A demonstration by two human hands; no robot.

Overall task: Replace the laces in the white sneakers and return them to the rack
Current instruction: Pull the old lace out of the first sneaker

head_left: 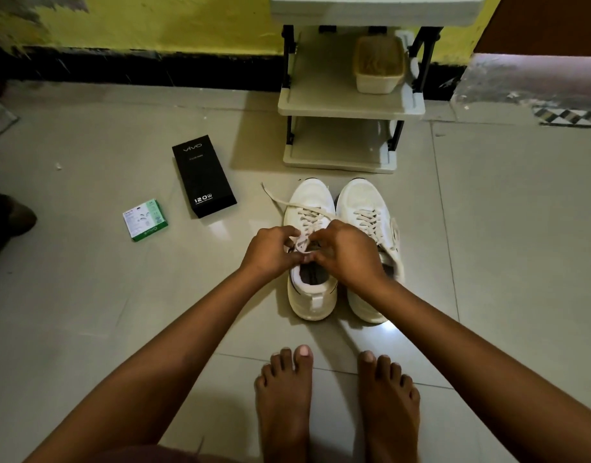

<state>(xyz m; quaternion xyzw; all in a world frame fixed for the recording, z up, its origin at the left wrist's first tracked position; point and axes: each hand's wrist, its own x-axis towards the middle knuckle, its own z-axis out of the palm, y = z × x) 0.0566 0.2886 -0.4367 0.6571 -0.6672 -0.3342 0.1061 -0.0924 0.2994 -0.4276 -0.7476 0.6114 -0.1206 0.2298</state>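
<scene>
On the tiled floor (pixel 86 295) before us, head view, we list the following. Item: two white sneakers side by side, toes pointing at the rack. The left sneaker (pixel 312 202) sits directly under our hands; the right sneaker (pixel 364 202) touches or nearly touches it along the inner side, laced up the front, its lace ends draped over the outer edge.

Item: our left hand (pixel 270 252), fingers curled and pinching the lace (pixel 300 243) at the top eyelets of the left sneaker. Item: our right hand (pixel 345 253), fingers likewise curled, pinching the same lace from the other side; the fingertips of both hands meet over the tongue. One free lace end runs from the shoe out across the floor to the left of the toe.

Item: rack (pixel 347 108), pale shelves on a black frame, standing against the wall just beyond the sneakers' toes. Its middle shelf holds a cream basket (pixel 379 66) at the right; the bottom shelf shows bare.

Item: black phone box (pixel 203 177), lying flat on the floor well left of the sneakers. Item: small green and white box (pixel 145 220), farther left and nearer us.

Item: our two bare feet (pixel 337 396), on the floor just behind the sneakers' heels.
</scene>
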